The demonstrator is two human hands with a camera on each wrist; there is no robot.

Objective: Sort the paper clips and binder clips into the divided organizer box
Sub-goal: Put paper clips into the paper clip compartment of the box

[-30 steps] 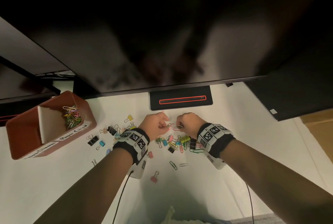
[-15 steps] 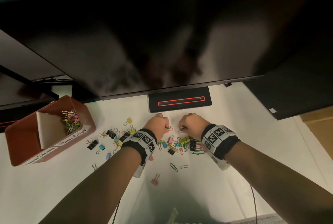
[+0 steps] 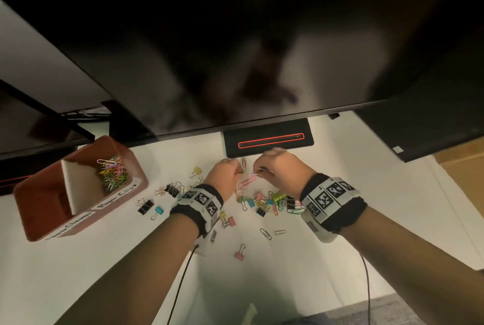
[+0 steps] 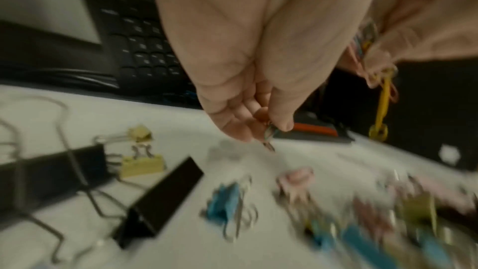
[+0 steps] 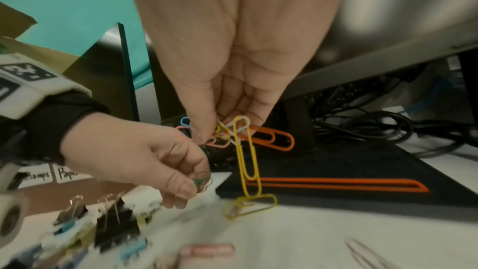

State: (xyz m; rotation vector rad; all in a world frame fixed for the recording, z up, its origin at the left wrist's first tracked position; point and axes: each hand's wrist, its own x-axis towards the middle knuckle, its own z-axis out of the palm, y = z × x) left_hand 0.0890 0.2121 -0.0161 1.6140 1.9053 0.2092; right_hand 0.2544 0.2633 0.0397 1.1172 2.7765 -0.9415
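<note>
Compared with a second before, both hands had lifted off the white desk (image 3: 78,259) and drawn slightly toward the black monitor base with its orange-red outline (image 3: 269,138). The right hand (image 5: 232,81) now pinched a tangled bunch of coloured wire paper clips (image 5: 227,130) clear of the surface, which suggests a batch was gathered and ready to carry over. From that bunch a long yellow paper clip (image 5: 248,156) hung with its long axis near vertical, rounded end pointing down, and a second yellow clip (image 5: 249,206) dangled crosswise from it just above the desk. The left hand (image 5: 134,159) pinched a small green paper clip (image 5: 199,182) between thumb and forefinger. The brown divided organizer box (image 3: 34,193) sat well apart to the left, paper clips already in its far compartment, while many binder clips (image 3: 262,204) remained scattered.
</note>
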